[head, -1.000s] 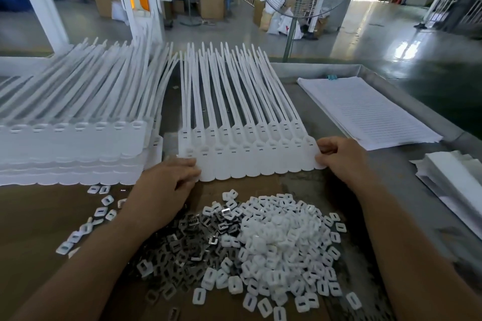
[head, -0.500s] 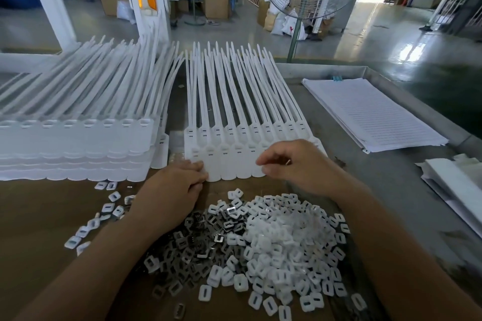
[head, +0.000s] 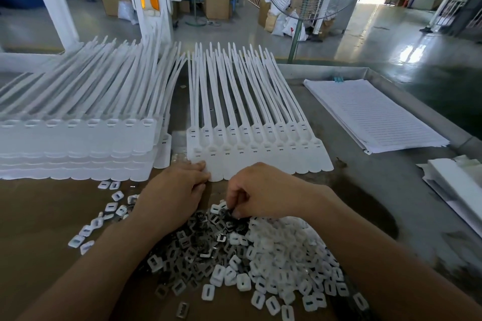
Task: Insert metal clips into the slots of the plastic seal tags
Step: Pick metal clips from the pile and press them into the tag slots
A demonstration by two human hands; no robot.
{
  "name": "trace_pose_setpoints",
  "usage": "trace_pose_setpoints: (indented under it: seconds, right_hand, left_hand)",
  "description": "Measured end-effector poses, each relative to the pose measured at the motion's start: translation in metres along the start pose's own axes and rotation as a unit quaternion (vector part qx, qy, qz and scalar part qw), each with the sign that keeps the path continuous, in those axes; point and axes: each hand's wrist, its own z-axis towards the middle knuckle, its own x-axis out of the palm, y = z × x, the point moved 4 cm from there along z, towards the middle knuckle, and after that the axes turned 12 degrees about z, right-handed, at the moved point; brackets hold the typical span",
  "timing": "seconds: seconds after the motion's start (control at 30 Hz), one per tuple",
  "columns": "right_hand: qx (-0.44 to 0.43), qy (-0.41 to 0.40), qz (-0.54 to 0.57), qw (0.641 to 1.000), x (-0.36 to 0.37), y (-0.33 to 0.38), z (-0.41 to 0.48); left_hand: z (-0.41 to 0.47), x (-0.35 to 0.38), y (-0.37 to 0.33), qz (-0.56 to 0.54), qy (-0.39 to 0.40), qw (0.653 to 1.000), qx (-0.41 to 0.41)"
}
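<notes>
Head view: right hand (head: 263,190) pinches a metal clip (head: 230,212) at the far edge of the clip pile (head: 198,245), fingers (head: 238,204) closed on it; should lift just one and square it to a slot. Left hand (head: 174,190) presses straight fingers on the near-left corner of the seal tags (head: 260,156), just beyond the pile on the tabletop (head: 365,190).

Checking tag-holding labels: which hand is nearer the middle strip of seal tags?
Left. The left hand touches the strip of seal tags at its near left corner; the right hand is just off its near edge, pinching at the metal clips.
</notes>
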Motion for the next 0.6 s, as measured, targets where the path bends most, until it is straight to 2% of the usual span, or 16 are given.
trace_pose_setpoints:
  seconds: [0.43, 0.6]
  right_hand:
    - [-0.006, 0.005, 0.02, 1.0, -0.0011, -0.0051, -0.0011]
    - [0.008, -0.03, 0.067, 0.997, -0.008, -0.0092, -0.0012]
  left_hand:
    - [-0.0002, -0.0017, -0.0012, -0.001, 0.007, 1.0, -0.002]
    - [0.0, -0.0025, -0.0004, 0.001, 0.008, 1.0, -0.003]
